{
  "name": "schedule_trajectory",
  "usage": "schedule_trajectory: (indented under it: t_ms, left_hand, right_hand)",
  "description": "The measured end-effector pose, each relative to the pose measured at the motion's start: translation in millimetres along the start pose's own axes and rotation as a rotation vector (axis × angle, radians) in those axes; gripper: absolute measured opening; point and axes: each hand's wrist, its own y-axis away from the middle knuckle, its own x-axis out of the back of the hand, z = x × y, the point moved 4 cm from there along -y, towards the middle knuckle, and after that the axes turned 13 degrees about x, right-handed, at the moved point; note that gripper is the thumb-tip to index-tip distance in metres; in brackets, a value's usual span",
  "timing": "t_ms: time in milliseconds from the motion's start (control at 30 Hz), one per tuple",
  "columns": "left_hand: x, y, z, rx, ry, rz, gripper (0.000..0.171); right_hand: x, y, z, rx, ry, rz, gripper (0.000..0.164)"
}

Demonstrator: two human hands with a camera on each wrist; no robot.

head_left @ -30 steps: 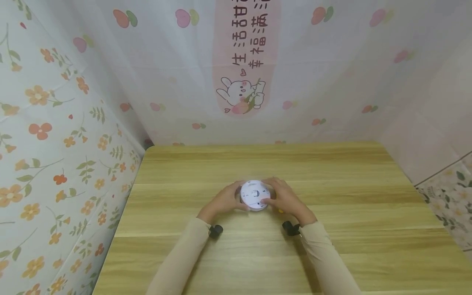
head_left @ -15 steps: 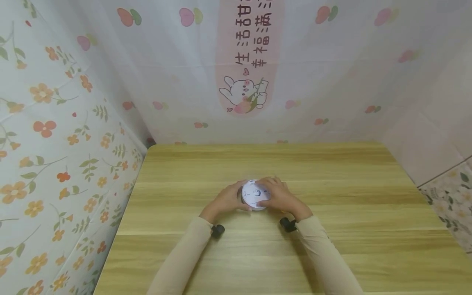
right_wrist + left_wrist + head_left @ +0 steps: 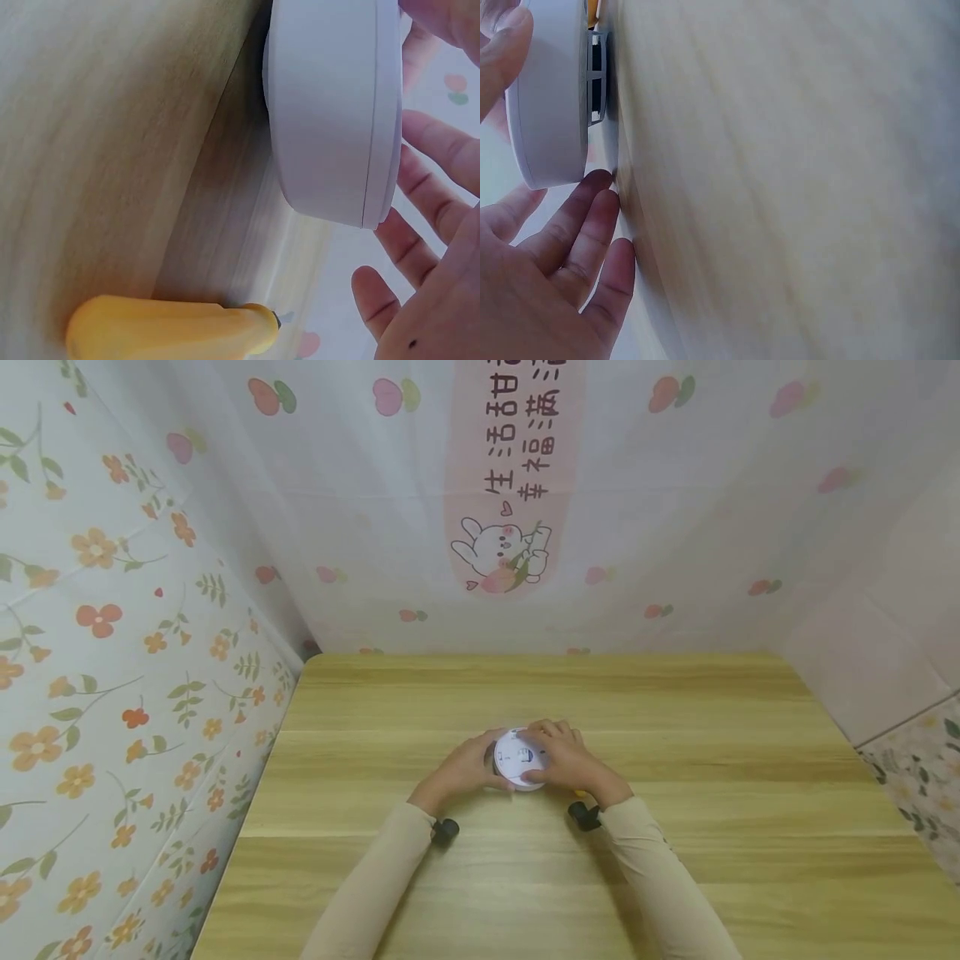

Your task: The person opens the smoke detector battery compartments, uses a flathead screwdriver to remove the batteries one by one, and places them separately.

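At the near side, the two sleeves are seen slanting inward over the table (image 3: 517, 893), the left sleeve (image 3: 367, 881) rising toward the right and the right sleeve (image 3: 667, 877) toward the left. A small black unit is worn at each wrist. A little farther on, a yellow handle (image 3: 172, 330) is partly hidden by the right wrist in the head view; in the right wrist view it is seen lying on the table to the right of the grip, apart from it.

Beyond the wrists, a white disc (image 3: 512, 764) is held between both hands, so neither is plainly nearer. No long axis is offered by its round outline; it is laid roughly level, its marked face turned up. Its left side is clasped by the left hand (image 3: 463, 768), with the thumb on the near wall and the fingers reached round toward the far side. Its right part is covered by the right hand (image 3: 573, 762), the thumb laid on the upper face and the fingers spread along the far right rim. Both grips are thus held wide, filled by the disc.

Beneath the disc, a slotted cage (image 3: 596, 77) is turned down toward the table; whether it is touching cannot be told. Farthest off, a printed cloth (image 3: 360, 510) is hung behind the table.
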Motion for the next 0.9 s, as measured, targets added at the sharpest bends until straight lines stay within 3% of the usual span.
schedule_trajectory:
  t_ms: [533,900]
  left_hand:
    - [-1.4,-1.3,-3.7,0.024,-0.014,0.006,0.097]
    - [1.6,0.9,-2.5,0.034,0.002,0.008,0.095]
  right_hand:
    - [0.0,-5.9,-0.4,0.023,0.041,-0.034,0.06]
    - [7.6,-5.6,-2.2,0.026,0.036,0.022,0.057]
